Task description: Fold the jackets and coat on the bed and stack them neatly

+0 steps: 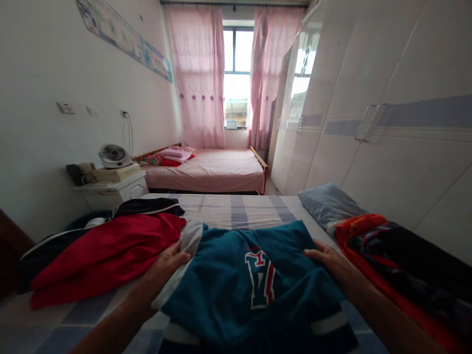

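A teal sweatshirt point(224, 275) with a large white-and-red letter A lies front up on the near bed, its lower part dark with white bands. At its left edge, my left hand point(173, 260) pinches the cloth by a pale grey sleeve, the thumb on top. My right hand point(328, 260) grips the opposite edge, thumb also over the fabric; the other fingers are partly hidden under it. Close to my left hand is a red garment point(110, 250) with dark white-striped clothing point(147, 207) behind it.
On the right of the bed sit a grey-blue pillow point(328, 201), an orange garment point(354, 228) and black clothing point(424, 255). A white nightstand point(129, 189) carries a small fan point(114, 156). Beyond are a pink-covered bed point(221, 169) and a white wardrobe point(405, 177).
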`<act>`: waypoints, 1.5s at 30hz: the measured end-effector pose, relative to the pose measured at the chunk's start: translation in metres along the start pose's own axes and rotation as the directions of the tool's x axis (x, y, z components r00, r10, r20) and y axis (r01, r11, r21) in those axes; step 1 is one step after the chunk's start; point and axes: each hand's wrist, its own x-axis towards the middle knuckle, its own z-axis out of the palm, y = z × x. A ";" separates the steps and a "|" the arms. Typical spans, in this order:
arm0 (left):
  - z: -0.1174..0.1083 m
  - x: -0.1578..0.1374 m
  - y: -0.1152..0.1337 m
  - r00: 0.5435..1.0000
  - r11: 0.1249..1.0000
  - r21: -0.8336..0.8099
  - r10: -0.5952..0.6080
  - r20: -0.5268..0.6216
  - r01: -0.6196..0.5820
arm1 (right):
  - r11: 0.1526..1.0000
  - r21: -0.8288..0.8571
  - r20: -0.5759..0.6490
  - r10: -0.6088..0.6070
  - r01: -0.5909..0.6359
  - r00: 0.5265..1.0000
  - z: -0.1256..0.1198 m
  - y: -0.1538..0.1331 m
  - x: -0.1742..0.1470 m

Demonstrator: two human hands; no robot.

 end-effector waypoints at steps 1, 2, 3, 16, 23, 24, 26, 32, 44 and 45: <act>0.000 0.001 0.010 0.999 0.999 -0.009 0.038 0.015 -0.038 | 0.999 0.019 -0.012 -0.028 0.028 1.000 0.000 -0.010 0.000; -0.001 0.002 0.019 0.997 0.998 -0.006 0.068 0.029 -0.068 | 0.998 0.031 -0.030 -0.044 0.045 0.999 0.000 -0.019 0.000; -0.002 0.004 0.025 0.995 0.996 0.001 0.092 0.040 -0.092 | 0.998 0.036 -0.054 -0.052 0.054 0.997 -0.002 -0.026 0.000; -0.045 0.122 -0.041 0.969 0.722 0.679 0.238 -0.070 -0.129 | 0.611 -0.784 -0.350 -0.295 -0.106 0.889 -0.089 0.019 0.080; -0.021 0.183 -0.030 0.957 0.590 0.773 0.281 0.074 -0.233 | 0.382 -0.923 -0.123 -0.400 0.043 0.908 -0.061 0.004 0.136; -0.019 0.186 -0.031 0.955 0.579 0.773 0.271 0.117 -0.259 | 0.357 -0.932 -0.093 -0.397 0.060 0.913 -0.057 0.005 0.140; -0.019 0.187 -0.034 0.945 0.563 0.762 0.250 0.213 -0.320 | 0.316 -0.944 -0.040 -0.384 0.091 0.923 -0.051 0.007 0.143; -0.030 0.169 -0.026 0.914 0.523 0.755 0.303 0.268 -0.395 | 0.291 -0.947 -0.009 -0.437 0.132 0.900 -0.045 -0.004 0.122; -0.033 0.173 -0.027 0.896 0.480 0.764 0.328 0.298 -0.430 | 0.293 -0.941 -0.029 -0.563 0.167 0.826 -0.038 -0.011 0.107; -0.029 0.177 -0.031 0.900 0.466 0.778 0.320 0.297 -0.422 | 0.279 -0.948 -0.033 -0.565 0.152 0.825 -0.038 -0.009 0.108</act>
